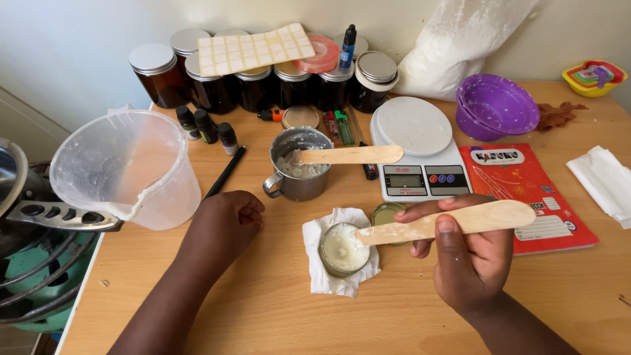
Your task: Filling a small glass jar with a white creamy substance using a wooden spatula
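My right hand (470, 253) holds a flat wooden stick (453, 222) with white residue on its left tip. That tip hovers over a small round tin (342, 248) filled with white creamy stuff, which sits on a crumpled white tissue (325, 279). My left hand (223, 223) rests as a loose fist on the wooden table (263, 309), left of the tin, holding nothing. Behind the tin stands a metal mug (299, 177) with white paste and a second wooden stick (351, 155) lying across its rim. A gold lid (384, 212) lies next to the tin.
A cloudy plastic jug (125, 167) stands at left, beside a stove (33, 263). A white kitchen scale (420, 148), red notebook (526, 190), purple bowls (496, 105), white bag (453, 46), amber jars (263, 82), small dropper bottles (207, 125) and a folded tissue (605, 181) crowd the back and right.
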